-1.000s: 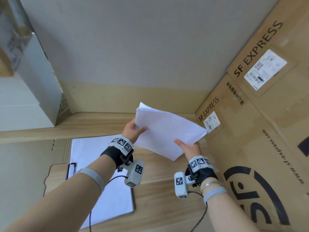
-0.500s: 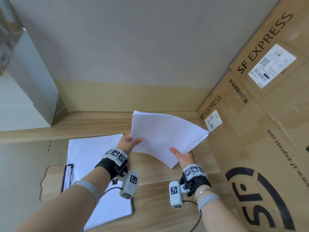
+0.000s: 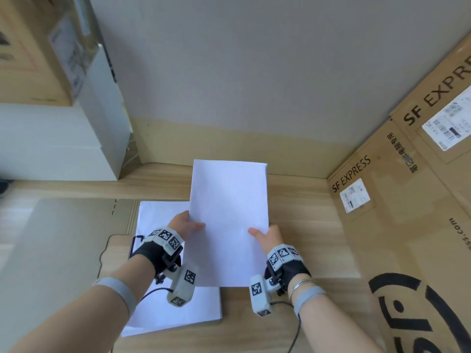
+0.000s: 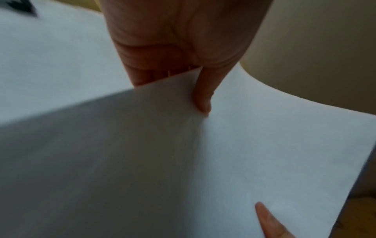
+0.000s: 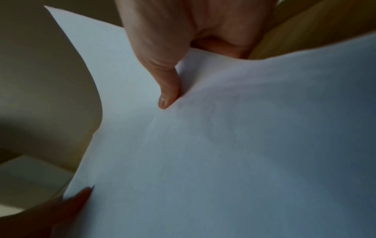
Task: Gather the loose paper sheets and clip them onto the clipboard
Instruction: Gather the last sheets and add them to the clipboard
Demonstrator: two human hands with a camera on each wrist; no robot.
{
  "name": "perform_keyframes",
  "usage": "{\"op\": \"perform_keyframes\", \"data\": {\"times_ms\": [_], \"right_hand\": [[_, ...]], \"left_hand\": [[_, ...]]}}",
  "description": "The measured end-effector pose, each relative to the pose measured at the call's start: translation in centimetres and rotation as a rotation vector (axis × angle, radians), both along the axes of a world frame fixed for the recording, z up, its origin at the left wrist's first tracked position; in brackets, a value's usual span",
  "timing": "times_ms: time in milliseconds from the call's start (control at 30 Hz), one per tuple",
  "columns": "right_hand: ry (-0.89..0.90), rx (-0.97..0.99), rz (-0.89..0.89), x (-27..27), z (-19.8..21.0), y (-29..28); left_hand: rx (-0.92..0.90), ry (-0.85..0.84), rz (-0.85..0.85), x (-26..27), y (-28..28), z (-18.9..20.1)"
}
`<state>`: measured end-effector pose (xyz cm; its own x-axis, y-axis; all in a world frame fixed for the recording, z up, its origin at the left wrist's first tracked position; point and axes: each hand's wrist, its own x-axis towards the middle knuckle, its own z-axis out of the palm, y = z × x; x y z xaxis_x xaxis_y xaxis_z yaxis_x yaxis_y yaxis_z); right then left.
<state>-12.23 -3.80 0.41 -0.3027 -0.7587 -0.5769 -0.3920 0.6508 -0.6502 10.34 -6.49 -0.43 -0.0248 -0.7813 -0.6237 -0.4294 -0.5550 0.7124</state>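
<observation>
A stack of white paper sheets (image 3: 229, 220) is held upright above the wooden desk, its long sides running away from me. My left hand (image 3: 187, 224) pinches the left edge, thumb on top; my right hand (image 3: 266, 236) pinches the right edge the same way. The left wrist view shows the left thumb (image 4: 202, 96) pressed on the sheets (image 4: 264, 161); the right wrist view shows the right thumb (image 5: 168, 90) on the sheets (image 5: 223, 153). A wooden clipboard (image 3: 112, 250) lies on the desk at lower left with white paper (image 3: 158, 217) on it; its black clip (image 3: 133, 244) shows beside my left wrist.
Large cardboard boxes (image 3: 407, 212) printed SF EXPRESS stand along the right side of the desk. A grey wall (image 3: 242, 72) backs the desk. A white box (image 3: 109, 118) and another cardboard box (image 3: 38, 52) stand at the far left.
The stack has turned from a slanted, sideways hold to a straight portrait one and come down toward the desk. Both hands moved lower and closer to me, still gripping its edges.
</observation>
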Motion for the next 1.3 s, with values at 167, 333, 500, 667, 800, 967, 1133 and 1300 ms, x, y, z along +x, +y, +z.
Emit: {"op": "perform_keyframes", "data": {"times_ms": [167,333,500,667,800,967,1133,1300], "right_hand": [[-0.010,0.216,0.179,6.3,-2.2,2.2],[0.038,0.273,0.243,9.4,-4.6,2.9],[0.069,0.284,0.231,10.1,-5.7,3.1],[0.099,0.299,0.201,9.5,-6.4,3.2],[0.097,0.297,0.197,8.9,-7.3,3.0],[0.064,0.275,0.170,8.6,-8.2,3.0],[0.033,0.226,0.140,9.5,-7.8,2.6],[0.038,0.244,0.153,9.9,-8.8,3.1]], "left_hand": [[0.122,-0.181,-0.023,6.7,3.9,-2.6],[0.014,-0.412,0.095,11.6,6.2,-4.5],[0.018,-0.466,-0.021,12.5,6.3,-5.4],[-0.025,-0.512,-0.071,12.4,5.6,-5.5],[-0.016,-0.523,-0.078,12.3,5.3,-5.6],[-0.058,-0.585,-0.134,12.0,5.5,-5.9],[-0.064,-0.597,-0.190,12.1,5.2,-5.7],[-0.068,-0.617,-0.234,12.3,4.8,-6.3]]}}
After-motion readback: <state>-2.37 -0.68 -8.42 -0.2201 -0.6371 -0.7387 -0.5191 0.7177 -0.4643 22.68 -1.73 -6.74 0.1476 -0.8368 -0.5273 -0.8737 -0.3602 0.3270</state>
